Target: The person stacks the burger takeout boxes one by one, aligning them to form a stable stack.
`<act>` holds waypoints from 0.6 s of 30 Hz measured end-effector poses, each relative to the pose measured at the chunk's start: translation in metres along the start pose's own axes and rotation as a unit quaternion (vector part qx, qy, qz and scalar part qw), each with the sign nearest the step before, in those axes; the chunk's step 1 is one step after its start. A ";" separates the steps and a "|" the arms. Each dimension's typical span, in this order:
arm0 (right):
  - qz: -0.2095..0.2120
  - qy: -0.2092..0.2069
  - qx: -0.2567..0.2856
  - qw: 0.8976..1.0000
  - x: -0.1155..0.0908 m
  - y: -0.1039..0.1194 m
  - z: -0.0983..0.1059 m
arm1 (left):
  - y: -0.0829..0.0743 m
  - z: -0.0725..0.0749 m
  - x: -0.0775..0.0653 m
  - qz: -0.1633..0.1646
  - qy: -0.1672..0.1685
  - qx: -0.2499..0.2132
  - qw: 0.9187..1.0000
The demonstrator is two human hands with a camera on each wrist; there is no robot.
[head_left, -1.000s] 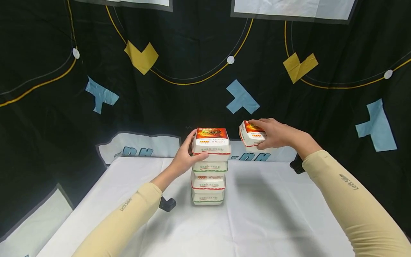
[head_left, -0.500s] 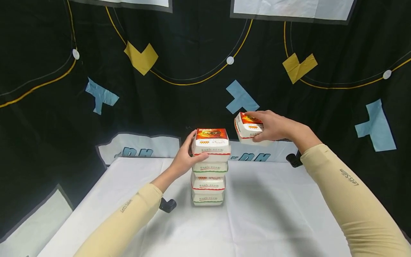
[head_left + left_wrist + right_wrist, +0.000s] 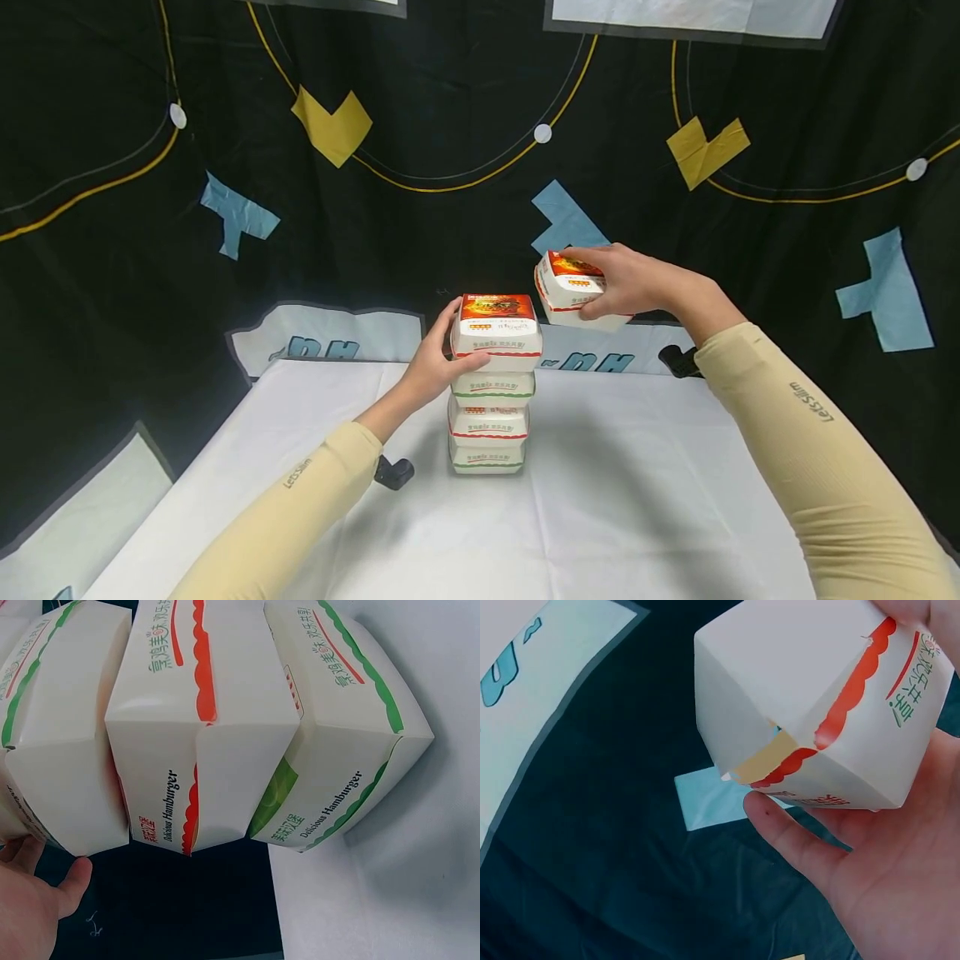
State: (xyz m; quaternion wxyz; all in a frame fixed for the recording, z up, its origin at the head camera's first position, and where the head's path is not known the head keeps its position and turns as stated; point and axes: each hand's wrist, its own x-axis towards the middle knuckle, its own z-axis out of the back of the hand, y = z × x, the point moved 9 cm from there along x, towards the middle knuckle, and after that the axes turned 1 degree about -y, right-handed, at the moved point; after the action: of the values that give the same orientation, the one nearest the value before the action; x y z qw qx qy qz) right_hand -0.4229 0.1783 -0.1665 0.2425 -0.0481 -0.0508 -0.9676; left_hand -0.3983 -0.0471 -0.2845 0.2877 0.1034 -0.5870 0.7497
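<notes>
Several white cardboard hamburger boxes stand in one upright stack [image 3: 489, 427] on the cloth-covered table, with red and green scalloped edges alternating. My left hand [image 3: 433, 365] grips the top hamburger box [image 3: 497, 335] from its left side, thumb across the front. Up and to the right of the stack, my right hand [image 3: 643, 285] holds another hamburger box [image 3: 572, 292] in the air, slightly tilted and apart from the stack. It has a red printed lid and a red edge. The right wrist view shows this box's white underside [image 3: 780, 667]; the left wrist view shows the lower boxes [image 3: 202, 697] sideways.
A white cloth covers the table [image 3: 600, 517]. Behind it hangs a black curtain [image 3: 465, 225] with blue and yellow taped shapes and white lettered strips. Dark wrist devices [image 3: 393, 473] sit below the sleeves.
My right hand has carried its hamburger box up and to the left, nearer the stack. The left hand stays on the top box. The head view has shifted slightly.
</notes>
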 end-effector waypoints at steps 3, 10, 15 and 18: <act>0.000 -0.002 0.002 1.000 0.003 0.005 0.001 | -0.005 0.001 -0.002 -0.003 0.000 0.004 1.000; 0.010 -0.002 -0.004 1.000 0.006 0.016 0.006 | -0.004 0.001 -0.001 -0.002 0.002 0.002 1.000; 0.020 -0.001 -0.006 1.000 0.011 0.028 0.008 | -0.003 0.001 0.000 -0.001 0.005 -0.002 1.000; 0.015 0.004 -0.009 1.000 0.013 0.034 0.008 | -0.003 0.000 0.001 -0.001 0.008 -0.007 1.000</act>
State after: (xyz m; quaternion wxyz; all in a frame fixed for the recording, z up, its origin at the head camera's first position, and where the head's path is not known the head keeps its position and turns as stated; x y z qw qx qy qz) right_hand -0.4179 0.1435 -0.1547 0.2570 -0.0475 -0.0403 -0.9644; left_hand -0.3973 -0.0466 -0.2817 0.2933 0.0959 -0.5900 0.7461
